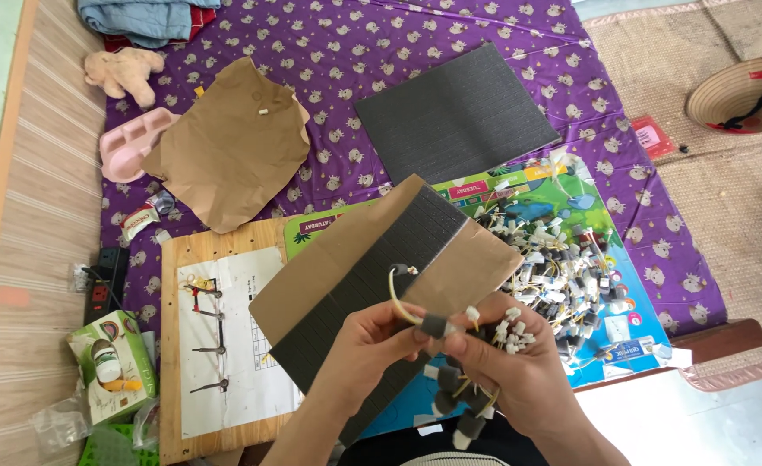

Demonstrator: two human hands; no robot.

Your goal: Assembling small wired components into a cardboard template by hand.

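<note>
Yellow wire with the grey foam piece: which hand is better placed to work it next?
Probably left: the left hand pinches the yellow wire at its grey foam piece, while the right hand is full of a wire bundle.

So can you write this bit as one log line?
left hand: pinching foam-wrapped yellow wire | right hand: holding wire bundle | cardboard-backed foam sheet underneath | wire pile beyond

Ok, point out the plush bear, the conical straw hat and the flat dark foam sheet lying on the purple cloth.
plush bear [123, 71], head view, on its body.
conical straw hat [737, 97], head view, on the woven inner side.
dark foam sheet [457, 115], head view, at the middle of its top face.
</note>
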